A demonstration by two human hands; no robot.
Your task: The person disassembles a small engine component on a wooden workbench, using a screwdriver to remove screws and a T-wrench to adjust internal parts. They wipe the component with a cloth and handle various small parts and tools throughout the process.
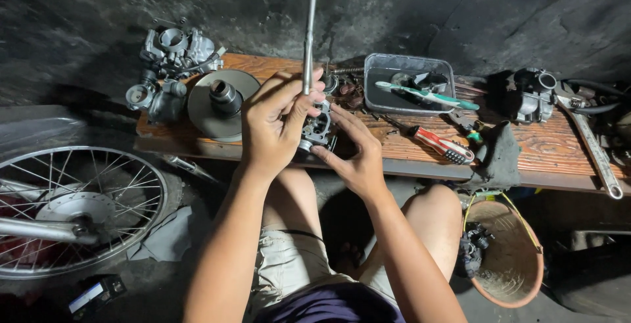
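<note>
One spoked wheel fills the lower left, its rim cut off by the picture's edge. One wooden board runs across the middle as a low bench. One brown bucket stands under the board's right end; dark metal parts sit at its rim, too dim to name. One grey tray lies at the board's far edge, holding a green-handled toothbrush and some dark bits that cannot be made out. One round metal disc rests at the board's left end, with one cluster of engine parts at the far left corner. A second engine part sits toward the right end, beside one long wrench at the right edge. One dark rag hangs over the near edge, next to one red-handled screwdriver.

Two hands meet over the board's near edge. The left hand is closed around a thin metal rod standing upright. The right hand cups a small carburettor, fingers curled on it; the left hand hides much of it.
</note>
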